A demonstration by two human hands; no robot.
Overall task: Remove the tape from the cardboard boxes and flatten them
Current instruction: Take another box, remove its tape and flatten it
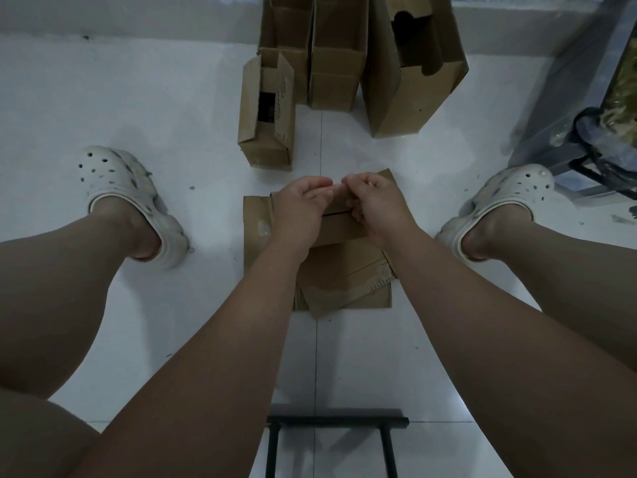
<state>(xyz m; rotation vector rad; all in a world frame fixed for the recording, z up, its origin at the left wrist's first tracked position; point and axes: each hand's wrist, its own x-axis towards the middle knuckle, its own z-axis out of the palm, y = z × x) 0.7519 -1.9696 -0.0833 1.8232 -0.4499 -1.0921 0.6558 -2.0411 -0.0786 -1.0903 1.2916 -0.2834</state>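
Note:
A small brown cardboard box [339,229] is held above a stack of flattened cardboard [344,288] on the white floor between my feet. My left hand [300,208] lies over the box's left part with its fingers curled at the top edge. My right hand [375,205] grips the right part, fingers curled, fingertips meeting the left hand's at the top. A patch of clear tape [262,226] shows on the flat cardboard to the left. Whether any tape is pinched between my fingers is hidden.
A small open box [267,125] stands just beyond my hands. Two taller boxes [331,56] and a large box with a cut-out [413,70] stand against the wall. My feet in white clogs [117,188] flank the stack. A black stool frame [334,429] is below; a bagged rack [593,108] sits right.

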